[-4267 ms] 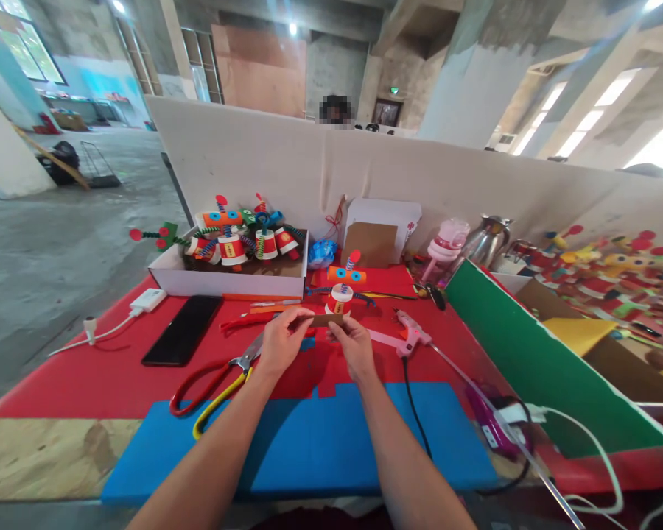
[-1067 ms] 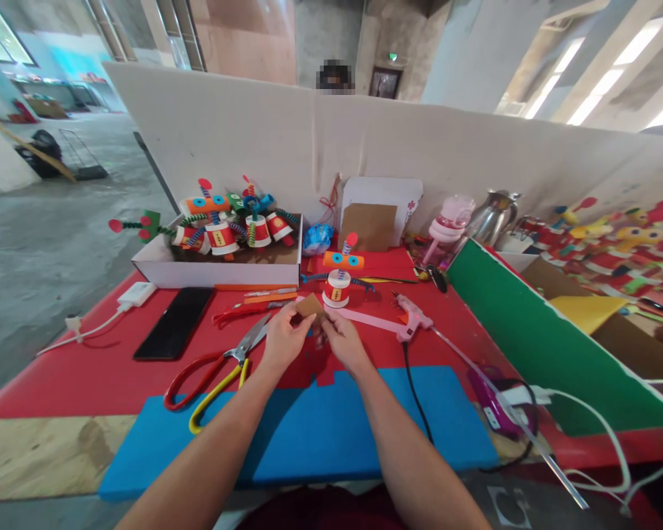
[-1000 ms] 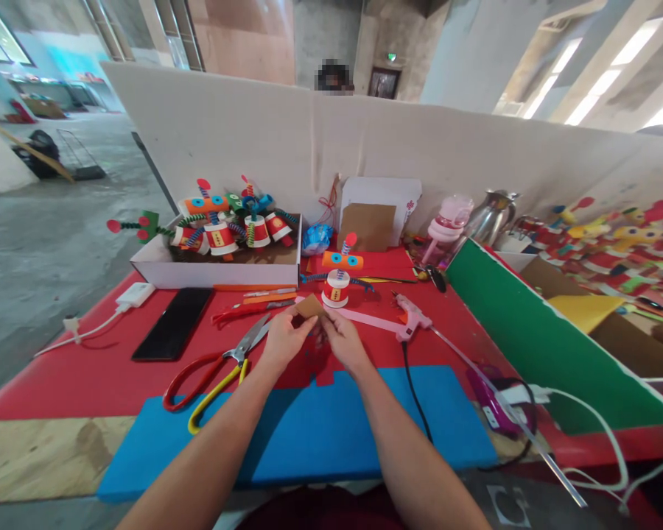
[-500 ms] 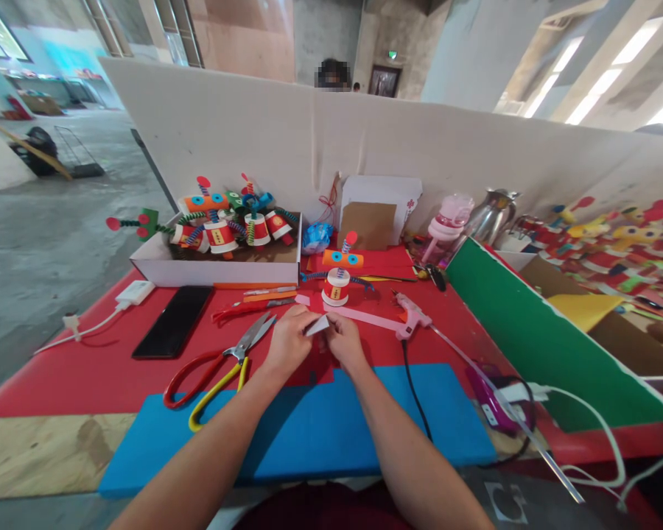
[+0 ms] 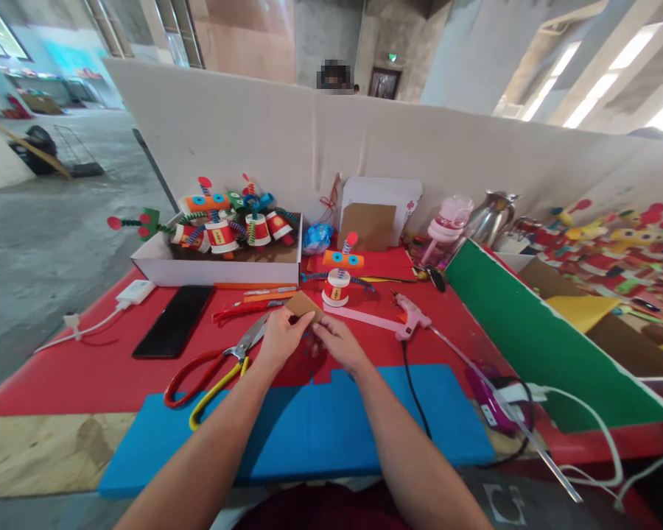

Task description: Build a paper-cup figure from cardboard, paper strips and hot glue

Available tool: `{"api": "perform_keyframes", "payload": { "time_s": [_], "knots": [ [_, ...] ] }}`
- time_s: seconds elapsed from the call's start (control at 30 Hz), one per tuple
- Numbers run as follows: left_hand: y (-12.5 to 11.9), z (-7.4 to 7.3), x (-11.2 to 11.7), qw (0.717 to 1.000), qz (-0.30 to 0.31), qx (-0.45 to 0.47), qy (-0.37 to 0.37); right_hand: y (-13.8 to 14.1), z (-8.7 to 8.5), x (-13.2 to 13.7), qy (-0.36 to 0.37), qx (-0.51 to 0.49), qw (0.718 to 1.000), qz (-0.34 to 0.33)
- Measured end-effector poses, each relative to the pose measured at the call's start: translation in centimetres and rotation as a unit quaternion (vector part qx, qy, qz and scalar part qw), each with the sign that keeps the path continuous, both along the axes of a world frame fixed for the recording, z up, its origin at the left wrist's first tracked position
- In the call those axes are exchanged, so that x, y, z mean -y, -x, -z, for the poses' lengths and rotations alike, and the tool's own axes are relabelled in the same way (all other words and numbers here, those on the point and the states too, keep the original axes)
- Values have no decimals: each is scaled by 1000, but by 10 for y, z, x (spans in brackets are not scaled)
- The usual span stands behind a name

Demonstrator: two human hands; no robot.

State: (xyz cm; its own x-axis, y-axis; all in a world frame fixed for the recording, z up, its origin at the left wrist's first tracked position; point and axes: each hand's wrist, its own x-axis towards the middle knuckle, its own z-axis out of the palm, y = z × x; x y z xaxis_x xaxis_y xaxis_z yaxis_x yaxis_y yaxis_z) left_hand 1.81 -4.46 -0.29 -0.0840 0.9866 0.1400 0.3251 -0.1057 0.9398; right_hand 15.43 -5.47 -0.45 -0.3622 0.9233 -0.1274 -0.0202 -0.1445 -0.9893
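Note:
My left hand (image 5: 279, 340) and my right hand (image 5: 337, 342) meet over the red sheet (image 5: 77, 375), both pinching a small brown cardboard piece (image 5: 303, 305) held between their fingertips. Just behind it stands a paper-cup figure (image 5: 337, 283) with an orange head and a spring neck. Red and yellow handled scissors (image 5: 215, 372) lie left of my left hand. A pink glue gun (image 5: 412, 322) rests to the right of my right hand, its black cord running toward me.
A white box (image 5: 221, 271) of finished cup figures sits at the back left, a black phone (image 5: 172, 331) and white charger (image 5: 135, 292) near it. Blue foam (image 5: 303, 434) lies before me. A green board (image 5: 535, 346), bottle and kettle stand right. A person is behind the partition.
The cardboard piece, earlier a long strip held flat, is now a small piece raised between my fingertips. In the last half second it turned from edge-on to showing its brown face.

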Motion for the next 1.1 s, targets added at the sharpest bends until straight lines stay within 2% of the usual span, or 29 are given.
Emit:
{"api": "perform_keyframes", "payload": {
  "time_s": [0.1, 0.2, 0.3, 0.4, 0.43, 0.5, 0.6, 0.7, 0.77, 0.83, 0.93, 1.1],
  "knots": [
    [0, -1, 0, 1000, 5, -21, -16, 0, 2, 0, 0, 2, 1000, -8],
    [-2, -6, 5, 992, 3, -88, -91, 3, 4, 1, -1, -10, 1000, 11],
    [-5, -10, 13, 965, 30, -176, -191, 7, 7, 2, -7, -36, 998, 48],
    [-9, -10, 17, 941, 75, -236, -229, 7, 9, 2, 5, -53, 993, 106],
    [-10, -9, 16, 943, 74, -235, -225, 6, 9, 1, 13, -53, 992, 111],
    [-10, -7, 13, 962, 32, -194, -188, 2, 6, 0, 30, -49, 994, 90],
    [-7, -3, 7, 991, -33, -89, -91, -3, -2, -3, 36, -70, 993, 83],
    [-4, -2, 4, 1000, 8, -5, -18, -5, -5, -4, -6, -107, 988, 113],
    [-3, -4, 4, 998, 39, 39, 1, -6, -3, -5, -48, -99, 987, 120],
    [-2, -7, 4, 996, 42, 83, 11, -6, 0, -6, -75, -70, 988, 116],
    [-1, -13, 5, 991, 30, 128, 36, -7, 3, -6, -79, -41, 991, 97],
    [0, -16, 6, 989, 18, 136, 47, -8, 3, -4, -50, -18, 996, 68]
  ]
}}
